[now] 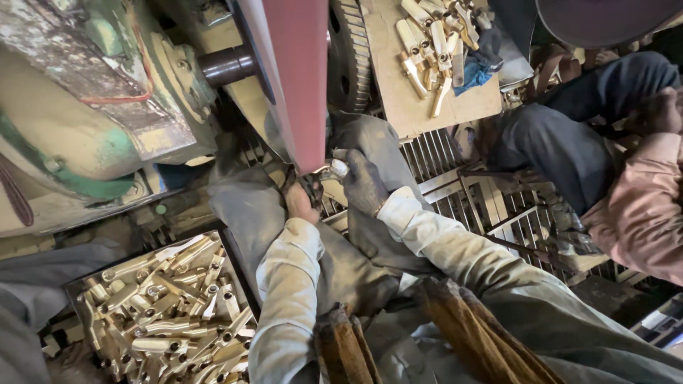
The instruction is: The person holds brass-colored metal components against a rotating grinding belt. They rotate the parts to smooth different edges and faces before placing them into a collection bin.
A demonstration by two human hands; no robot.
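Both hands at frame centre, left hand (301,203) and gloved right hand (363,181) pressing a small metal part (337,168) against the red sanding belt (299,78), tray of brass fittings (167,309) lower left, board with more brass pieces (434,50) top centre

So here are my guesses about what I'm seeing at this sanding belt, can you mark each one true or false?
1. Both hands press a small metal part against the red belt. True.
2. The right hand is bare. False: it wears a dark glove.
3. The tray at lower left holds brass pieces. True.
4. The board at the top holds no pieces. False: brass pieces and a blue cloth lie on it.
5. The left hand rests in the tray. False: it is under the belt.
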